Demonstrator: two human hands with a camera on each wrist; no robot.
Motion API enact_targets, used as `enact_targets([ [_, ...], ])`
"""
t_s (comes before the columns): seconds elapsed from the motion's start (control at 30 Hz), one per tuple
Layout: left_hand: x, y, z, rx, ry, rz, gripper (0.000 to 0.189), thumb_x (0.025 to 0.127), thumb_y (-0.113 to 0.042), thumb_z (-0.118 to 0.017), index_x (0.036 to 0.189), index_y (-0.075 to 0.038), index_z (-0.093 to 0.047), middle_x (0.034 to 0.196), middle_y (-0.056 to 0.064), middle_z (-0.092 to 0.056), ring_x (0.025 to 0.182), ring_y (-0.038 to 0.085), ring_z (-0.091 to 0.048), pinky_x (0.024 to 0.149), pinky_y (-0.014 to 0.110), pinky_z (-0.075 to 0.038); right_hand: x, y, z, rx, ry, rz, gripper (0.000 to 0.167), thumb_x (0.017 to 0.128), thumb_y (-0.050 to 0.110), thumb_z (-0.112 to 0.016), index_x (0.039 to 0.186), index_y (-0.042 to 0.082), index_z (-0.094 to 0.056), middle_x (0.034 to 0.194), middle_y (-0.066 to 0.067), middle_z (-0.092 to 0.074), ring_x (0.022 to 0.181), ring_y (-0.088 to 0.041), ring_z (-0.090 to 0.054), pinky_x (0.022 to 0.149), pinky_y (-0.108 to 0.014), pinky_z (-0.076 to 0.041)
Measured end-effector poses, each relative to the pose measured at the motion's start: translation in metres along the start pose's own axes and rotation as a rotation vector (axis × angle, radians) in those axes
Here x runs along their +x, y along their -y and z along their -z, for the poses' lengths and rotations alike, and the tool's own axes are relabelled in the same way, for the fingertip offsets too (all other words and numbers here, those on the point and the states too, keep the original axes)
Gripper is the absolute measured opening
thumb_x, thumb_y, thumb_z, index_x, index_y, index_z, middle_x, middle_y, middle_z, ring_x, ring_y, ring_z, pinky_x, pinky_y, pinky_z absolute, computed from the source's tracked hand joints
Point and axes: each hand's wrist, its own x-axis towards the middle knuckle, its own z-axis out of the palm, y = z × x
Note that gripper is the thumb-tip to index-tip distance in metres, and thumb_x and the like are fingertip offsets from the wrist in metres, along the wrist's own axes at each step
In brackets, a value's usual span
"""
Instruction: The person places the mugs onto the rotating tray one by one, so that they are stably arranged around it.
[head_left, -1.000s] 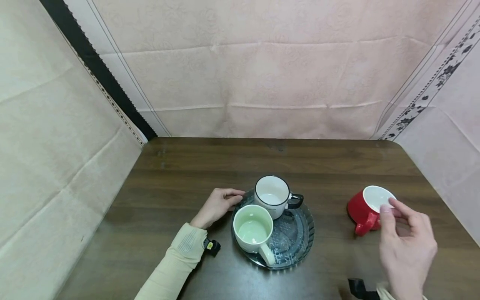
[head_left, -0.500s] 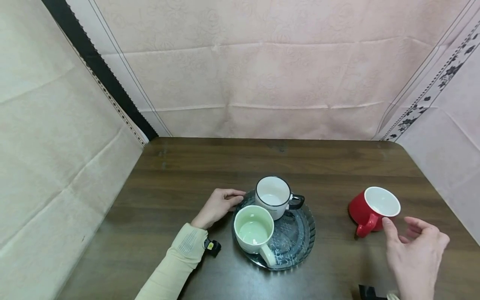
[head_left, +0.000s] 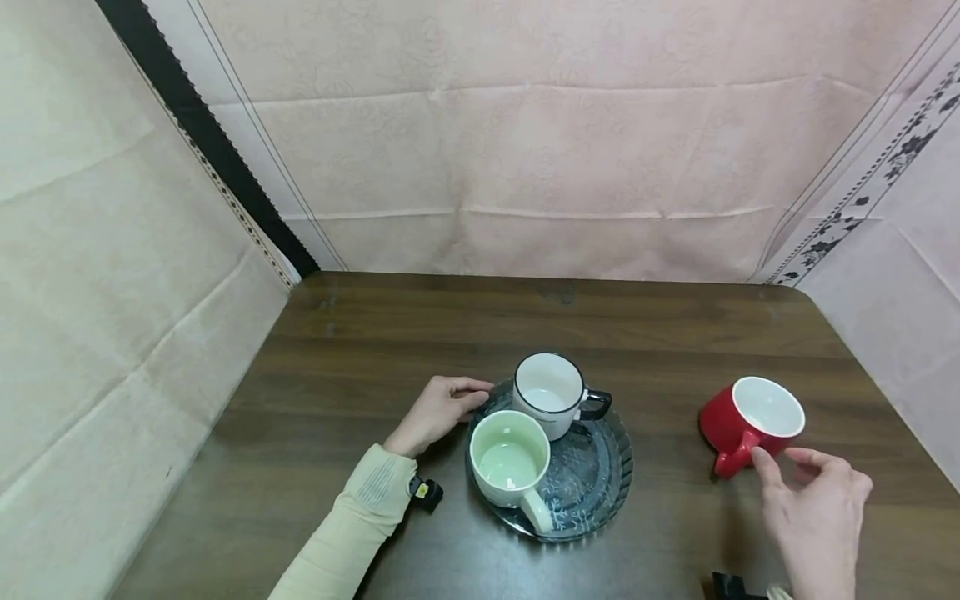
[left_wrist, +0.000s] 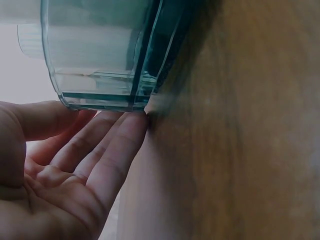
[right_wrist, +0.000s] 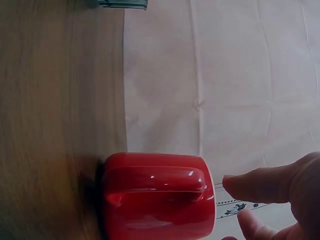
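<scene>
A red mug (head_left: 723,421) with a white inside stands on the right of the table, its handle (right_wrist: 157,179) toward the person. My right hand (head_left: 817,508) is just in front of it, thumb and fingers (right_wrist: 255,185) apart and holding nothing, close to the mug's rim and handle. My left hand (head_left: 435,412) touches the side of a round bluish glass dish (head_left: 592,492) with its fingertips (left_wrist: 132,122), the fingers nearly straight. In the dish stand a white mug with a black rim and handle (head_left: 546,387) and a pale green mug (head_left: 510,462).
The brown wooden table (head_left: 360,333) is enclosed by pale cloth (head_left: 525,167) at the back and both sides. Black devices are strapped to the wrists, the left one (head_left: 426,493) lying near the dish.
My right hand has drawn back from the red mug's rim, then moved in lower beside its handle. My left hand stays at the dish; the mugs have not moved.
</scene>
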Motion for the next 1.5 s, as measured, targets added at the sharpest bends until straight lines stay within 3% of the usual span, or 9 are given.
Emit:
enact_targets([
  [0.6, -0.001, -0.001, 0.000, 0.000, 0.001, 0.006, 0.020, 0.097, -0.021, -0.062, 0.114, -0.019, -0.073, 0.119, 0.003, -0.066, 0.105, 0.017, -0.063, 0.084, 0.034, -0.056, 0.001, -0.004, -0.007, 0.001, 0.013, 0.019, 0.052, 0.093, 0.032, -0.064, 0.123, -0.008, -0.050, 0.115, -0.025, -0.042, 0.102, -0.037, -0.047, 0.070, -0.037, -0.034],
  [0.9, 0.000, 0.000, 0.000, 0.006, 0.000, 0.001, 0.020, 0.097, -0.021, -0.062, 0.114, -0.019, -0.073, 0.119, 0.002, -0.066, 0.104, 0.017, -0.063, 0.084, 0.034, -0.056, 0.000, -0.004, -0.012, 0.011, 0.021, 0.072, 0.046, 0.095, 0.027, -0.062, 0.122, -0.008, -0.052, 0.113, -0.024, -0.047, 0.108, -0.038, -0.045, 0.073, -0.038, -0.034],
  [1.3, 0.000, 0.000, 0.000, 0.010, -0.003, 0.002, 0.020, 0.097, -0.021, -0.062, 0.114, -0.019, -0.073, 0.118, 0.002, -0.066, 0.104, 0.017, -0.063, 0.084, 0.034, -0.056, 0.000, -0.001, -0.016, 0.013, 0.089, 0.053, 0.050, 0.098, 0.030, -0.056, 0.128, -0.008, -0.047, 0.122, -0.027, -0.045, 0.107, -0.040, -0.048, 0.079, -0.045, -0.039],
  [1.5, 0.000, 0.000, 0.000, 0.008, 0.001, 0.001, 0.020, 0.097, -0.022, -0.062, 0.114, -0.019, -0.073, 0.118, 0.002, -0.066, 0.104, 0.017, -0.063, 0.084, 0.034, -0.056, 0.001, -0.002, -0.018, 0.015, 0.082, 0.047, 0.048, 0.097, 0.029, -0.057, 0.128, -0.007, -0.047, 0.119, -0.026, -0.052, 0.103, -0.038, -0.054, 0.075, -0.036, -0.039],
])
